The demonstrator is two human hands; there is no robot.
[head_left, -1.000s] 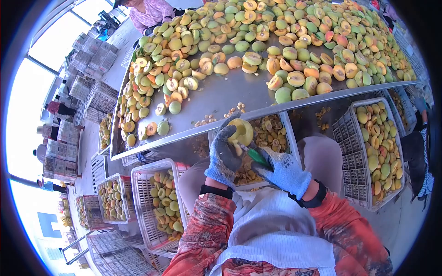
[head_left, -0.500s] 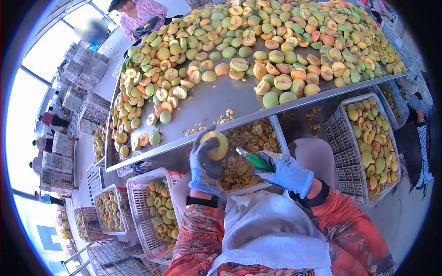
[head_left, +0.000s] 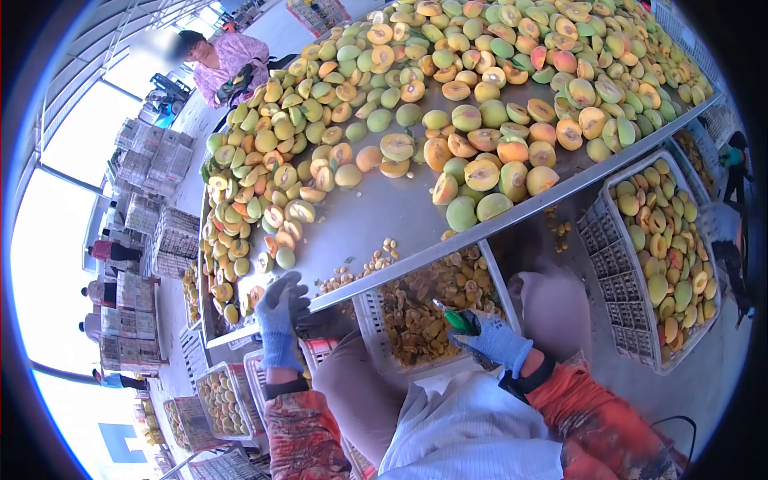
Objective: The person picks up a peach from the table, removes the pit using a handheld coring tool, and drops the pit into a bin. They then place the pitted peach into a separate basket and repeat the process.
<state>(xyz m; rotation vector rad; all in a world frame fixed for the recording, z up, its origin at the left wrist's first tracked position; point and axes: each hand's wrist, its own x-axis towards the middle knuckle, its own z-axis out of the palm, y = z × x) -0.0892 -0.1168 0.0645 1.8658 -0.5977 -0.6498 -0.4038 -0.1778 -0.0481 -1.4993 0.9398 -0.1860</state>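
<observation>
My left hand [head_left: 282, 318], in a blue and grey glove, reaches over the near edge of the metal table. Its fingers look loosely bent and apart, with no fruit visible in them. A cut peach half [head_left: 256, 296] lies just left of its fingertips. My right hand [head_left: 494, 346], gloved the same way, is closed around a green-handled knife [head_left: 459, 322] with a short metal tip pointing up and left. Below that tip is a crate of pits and scraps [head_left: 424, 320]. Halved peaches [head_left: 480, 174] are heaped across the table [head_left: 368, 212].
Small loose pits [head_left: 376, 262] lie along the table's raised metal rim [head_left: 416, 260]. A crate of peach halves [head_left: 624, 280] stands at right, others at lower left [head_left: 224, 400]. A person [head_left: 232, 68] works across the table. Stacked crates [head_left: 156, 160] stand farther left.
My left hand has moved left to the table edge, and the peach half it held is no longer seen in it. My right hand has dropped slightly, still holding the knife. The view has shifted.
</observation>
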